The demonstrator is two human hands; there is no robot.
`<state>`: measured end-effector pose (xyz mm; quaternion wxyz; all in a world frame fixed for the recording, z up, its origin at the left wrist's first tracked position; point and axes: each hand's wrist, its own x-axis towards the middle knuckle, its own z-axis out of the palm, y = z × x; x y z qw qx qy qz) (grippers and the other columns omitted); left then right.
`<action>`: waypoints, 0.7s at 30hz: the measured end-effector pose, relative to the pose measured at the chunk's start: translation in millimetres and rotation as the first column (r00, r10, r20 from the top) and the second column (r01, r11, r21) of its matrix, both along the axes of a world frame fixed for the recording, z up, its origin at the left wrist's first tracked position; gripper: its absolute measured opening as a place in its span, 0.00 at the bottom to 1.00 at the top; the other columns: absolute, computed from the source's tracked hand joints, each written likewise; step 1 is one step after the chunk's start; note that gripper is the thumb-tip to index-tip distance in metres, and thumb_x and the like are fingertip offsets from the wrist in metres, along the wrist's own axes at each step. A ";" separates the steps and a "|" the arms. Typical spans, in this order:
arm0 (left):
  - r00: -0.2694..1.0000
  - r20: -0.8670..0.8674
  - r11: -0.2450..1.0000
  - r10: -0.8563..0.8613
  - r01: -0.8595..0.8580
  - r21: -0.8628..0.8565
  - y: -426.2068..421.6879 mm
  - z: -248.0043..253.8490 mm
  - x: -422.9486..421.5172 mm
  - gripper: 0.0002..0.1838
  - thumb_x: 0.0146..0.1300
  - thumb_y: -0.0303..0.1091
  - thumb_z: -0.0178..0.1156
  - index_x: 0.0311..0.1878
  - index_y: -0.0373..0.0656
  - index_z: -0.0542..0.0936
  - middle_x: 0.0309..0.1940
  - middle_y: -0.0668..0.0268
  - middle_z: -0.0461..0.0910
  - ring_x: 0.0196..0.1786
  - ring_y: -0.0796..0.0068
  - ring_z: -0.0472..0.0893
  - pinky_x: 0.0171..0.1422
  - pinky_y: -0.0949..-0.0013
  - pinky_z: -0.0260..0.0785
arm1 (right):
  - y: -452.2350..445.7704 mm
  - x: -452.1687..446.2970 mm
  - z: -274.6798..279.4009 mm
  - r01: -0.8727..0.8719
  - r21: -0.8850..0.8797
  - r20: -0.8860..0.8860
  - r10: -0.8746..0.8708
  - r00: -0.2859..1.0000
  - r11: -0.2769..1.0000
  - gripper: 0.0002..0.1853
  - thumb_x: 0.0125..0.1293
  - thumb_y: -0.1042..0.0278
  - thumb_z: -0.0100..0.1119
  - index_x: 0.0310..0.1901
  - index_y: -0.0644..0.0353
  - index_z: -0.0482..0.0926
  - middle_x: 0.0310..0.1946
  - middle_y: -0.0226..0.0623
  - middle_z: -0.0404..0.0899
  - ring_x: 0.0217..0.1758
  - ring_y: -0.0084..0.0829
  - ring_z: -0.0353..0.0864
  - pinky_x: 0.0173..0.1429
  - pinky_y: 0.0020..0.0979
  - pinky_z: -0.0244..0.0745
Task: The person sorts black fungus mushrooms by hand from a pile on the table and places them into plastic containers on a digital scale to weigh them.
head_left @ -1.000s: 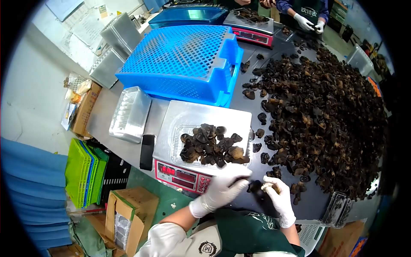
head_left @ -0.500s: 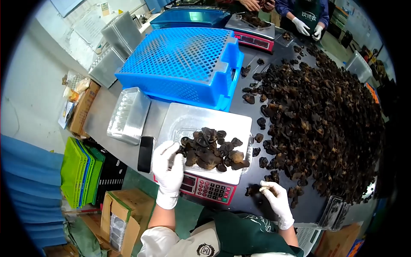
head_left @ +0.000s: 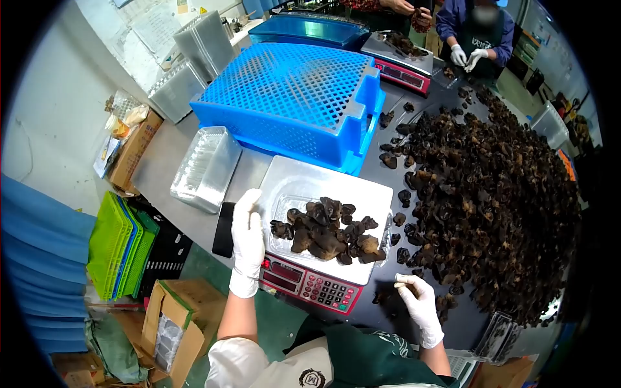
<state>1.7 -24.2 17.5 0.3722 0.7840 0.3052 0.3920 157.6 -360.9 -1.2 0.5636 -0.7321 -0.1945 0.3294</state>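
Note:
On the silver pan of a red digital scale (head_left: 313,289) sits a clear plastic tray (head_left: 279,244) heaped with dark, crinkled wood ear mushrooms (head_left: 326,234). My left hand (head_left: 248,239), in a white glove, is at the pan's left edge with its fingers stretched upward and nothing seen in them. Part of a black phone (head_left: 223,229) shows behind it. My right hand (head_left: 420,305), also gloved, hovers over the table at the scale's right. Its thumb and fingers are pinched together; anything between them is too small to make out.
A large mushroom pile (head_left: 491,207) covers the table's right side. An upturned blue crate (head_left: 284,84) stands behind the scale, with stacked clear trays (head_left: 206,169) at its left. Across the table, a co-worker's gloved hands (head_left: 467,58) are near a second scale (head_left: 401,72).
My left hand has drawn back from the mushrooms to the pan's left edge, and its fingers have straightened. My right hand stays nearly in place. The view has shifted slightly.

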 end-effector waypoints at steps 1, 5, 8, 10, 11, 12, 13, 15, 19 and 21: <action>0.998 0.000 0.992 -0.057 0.057 -0.111 -3.2 5.4 4.3 0.22 0.65 0.19 0.43 0.62 0.36 0.72 0.60 0.56 0.73 0.64 0.64 0.72 0.69 0.65 0.62 | 3.4 1.8 3.7 -0.024 -0.011 0.036 0.025 0.999 1.000 0.13 0.64 0.79 0.58 0.50 0.66 0.80 0.43 0.33 0.81 0.44 0.21 0.80 0.51 0.23 0.74; 0.981 -0.061 0.981 -0.186 0.189 0.045 1.6 0.4 13.4 0.18 0.65 0.21 0.47 0.57 0.38 0.75 0.59 0.57 0.74 0.63 0.62 0.72 0.68 0.64 0.63 | 15.1 4.9 14.5 -0.051 0.012 0.113 0.049 0.992 0.999 0.10 0.64 0.80 0.58 0.46 0.67 0.81 0.43 0.33 0.80 0.44 0.22 0.79 0.53 0.24 0.73; 0.962 -0.204 0.934 -0.181 0.233 0.271 -4.3 10.2 13.9 0.02 0.54 0.25 0.66 0.29 0.43 0.82 0.53 0.57 0.77 0.63 0.54 0.72 0.66 0.59 0.64 | 16.1 5.5 15.2 -0.062 0.003 0.135 0.062 0.989 0.998 0.10 0.64 0.80 0.58 0.46 0.67 0.81 0.43 0.33 0.81 0.45 0.22 0.80 0.53 0.24 0.73; 0.925 -0.331 0.893 -0.188 0.301 0.335 -13.2 24.4 7.7 0.08 0.47 0.32 0.71 0.22 0.43 0.80 0.48 0.59 0.77 0.58 0.54 0.72 0.61 0.57 0.65 | 13.7 5.0 10.3 -0.053 0.005 0.131 0.051 0.990 0.999 0.11 0.64 0.80 0.58 0.48 0.66 0.81 0.42 0.33 0.81 0.44 0.22 0.80 0.52 0.23 0.73; 0.898 -0.401 0.880 -0.179 0.329 0.344 -19.7 29.6 6.1 0.10 0.45 0.34 0.72 0.21 0.43 0.79 0.46 0.59 0.76 0.56 0.55 0.72 0.59 0.56 0.65 | 12.1 4.7 6.8 -0.041 0.006 0.123 0.040 0.992 0.999 0.12 0.63 0.80 0.59 0.49 0.65 0.81 0.40 0.33 0.82 0.43 0.22 0.80 0.51 0.23 0.74; 0.883 -0.444 0.873 -0.153 0.331 0.357 -26.2 27.1 5.9 0.13 0.42 0.40 0.74 0.21 0.44 0.80 0.45 0.60 0.76 0.55 0.56 0.72 0.58 0.56 0.64 | 10.5 4.8 3.3 -0.044 0.005 0.143 0.043 0.989 0.999 0.12 0.64 0.79 0.59 0.49 0.65 0.81 0.40 0.32 0.82 0.43 0.21 0.80 0.50 0.23 0.73; 0.853 -0.494 0.878 -0.167 0.357 0.319 -30.5 24.7 6.5 0.14 0.42 0.42 0.74 0.21 0.44 0.80 0.45 0.60 0.75 0.56 0.56 0.70 0.59 0.56 0.63 | 8.8 4.5 1.4 -0.042 0.006 0.147 0.041 0.988 0.999 0.12 0.64 0.79 0.59 0.49 0.65 0.81 0.40 0.32 0.82 0.43 0.21 0.80 0.50 0.23 0.73; 0.810 -0.562 0.895 -0.165 0.363 0.260 -36.8 18.5 7.5 0.14 0.42 0.43 0.74 0.22 0.45 0.81 0.46 0.60 0.74 0.56 0.57 0.69 0.61 0.56 0.61 | 6.8 4.7 -0.2 -0.029 -0.004 0.130 0.029 0.991 1.000 0.11 0.64 0.78 0.59 0.49 0.65 0.81 0.39 0.32 0.81 0.43 0.20 0.80 0.49 0.22 0.73; 0.799 -0.574 0.867 -0.179 0.404 0.292 -35.4 24.0 10.1 0.12 0.42 0.37 0.72 0.21 0.43 0.79 0.44 0.61 0.73 0.56 0.57 0.69 0.58 0.55 0.62 | 4.4 4.0 6.0 -0.001 -0.006 0.139 0.002 0.990 1.000 0.11 0.65 0.78 0.59 0.49 0.64 0.81 0.39 0.31 0.81 0.40 0.19 0.79 0.47 0.21 0.72; 0.832 -0.531 0.856 -0.161 0.385 0.344 -34.8 29.6 7.3 0.11 0.42 0.37 0.71 0.20 0.44 0.78 0.44 0.62 0.74 0.57 0.56 0.69 0.59 0.55 0.61 | -1.9 4.4 3.0 0.017 -0.001 0.128 -0.017 0.992 1.000 0.11 0.65 0.78 0.59 0.49 0.65 0.81 0.39 0.31 0.82 0.41 0.20 0.80 0.48 0.21 0.73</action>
